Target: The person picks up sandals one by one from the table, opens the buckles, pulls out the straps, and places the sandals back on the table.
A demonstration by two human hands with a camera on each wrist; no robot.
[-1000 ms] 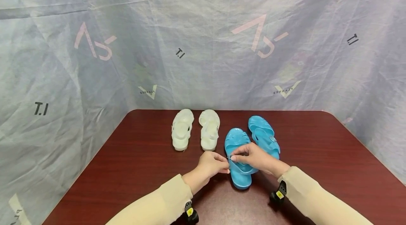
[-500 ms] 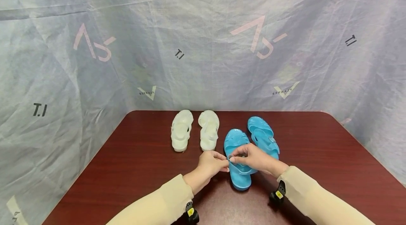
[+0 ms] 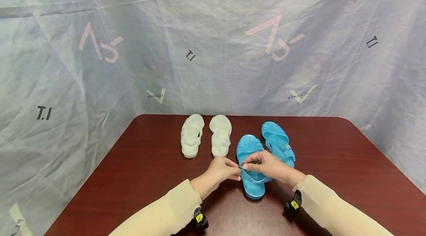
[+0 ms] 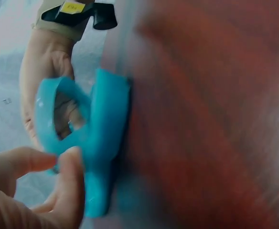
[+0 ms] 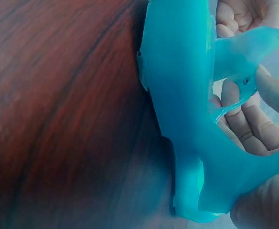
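A blue jelly sandal [image 3: 254,190] lies flat on the table with its toe pointing away. At its left side my left hand [image 3: 221,171] pinches the strap between thumb and fingers. My right hand [image 3: 267,164] reaches over the sandal from the right, thumb and forefinger pinching at the same spot. In the right wrist view the strap [image 5: 244,50] carries a small rivet or hole, with fingertips on both sides. The left wrist view shows the thumb and forefinger of the left hand [image 4: 39,191] at the strap's edge. The fingers hide most of the fastening.
The other blue sandal [image 3: 273,132] lies just behind, to the right. Two whitish sandals [image 3: 190,138] stand side by side at the back left. A grey printed cloth [image 3: 213,43] hangs behind the dark red table [image 3: 143,165].
The left fingers have risen slightly and come closer to the right fingertips at the strap. The right hand and sandals hold nearly the same places; the head view shifts a little.
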